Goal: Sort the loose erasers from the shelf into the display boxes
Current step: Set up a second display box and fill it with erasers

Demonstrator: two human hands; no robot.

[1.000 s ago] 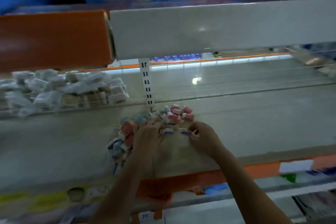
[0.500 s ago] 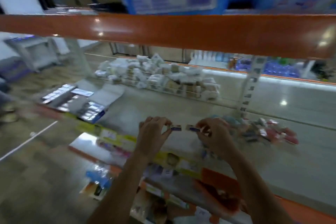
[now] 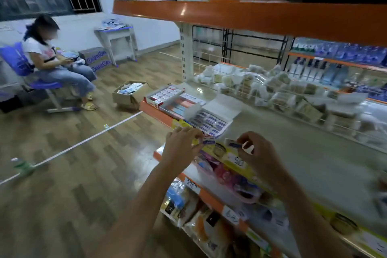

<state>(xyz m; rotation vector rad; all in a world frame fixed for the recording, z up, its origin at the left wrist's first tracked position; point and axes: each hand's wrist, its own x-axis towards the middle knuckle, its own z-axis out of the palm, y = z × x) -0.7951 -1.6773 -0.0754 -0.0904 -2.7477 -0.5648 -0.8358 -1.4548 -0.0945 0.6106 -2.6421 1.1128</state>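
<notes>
So each hand has one small eraser going on here: the left hand (image 3: 182, 148) pinches a white-and-blue eraser (image 3: 209, 141) between thumb and fingertips, and the right hand (image 3: 258, 153) pinches a second eraser (image 3: 234, 144) the same way, blue-labelled end poking out toward the left. Both are held up in the air just over the front edge of the shelf (image 3: 303, 153), close together but not touching. Just past them, on the shelf's left end, sits an open display box (image 3: 211, 122) with its white lid flap folded back, rows of matching blue-and-white erasers packed inside. Right beside it, further left, is a box of pink and pale-blue erasers (image 3: 180, 105), and next to that one with red-and-white ones (image 3: 165, 94), right at the shelf corner. Behind all that there's a wire basket (image 3: 272, 98) along the back of the shelf, heaped with clear-wrapped packets, kind of beige and white, too blurry to read. The shelf front has a yellow price strip (image 3: 222, 151), and below it the lower shelves hold bagged stuff, pretty smeared. An orange shelf edge (image 3: 251, 16) hangs overhead. Off to the left on the wood floor is an open cardboard box (image 3: 129, 92) with some packets in it, and a white line of tape runs across the floor. Well away by the wall a person (image 3: 52, 63) sits on a purple chair, looking down at something in their hands, next to a small white desk (image 3: 117, 42).
</notes>
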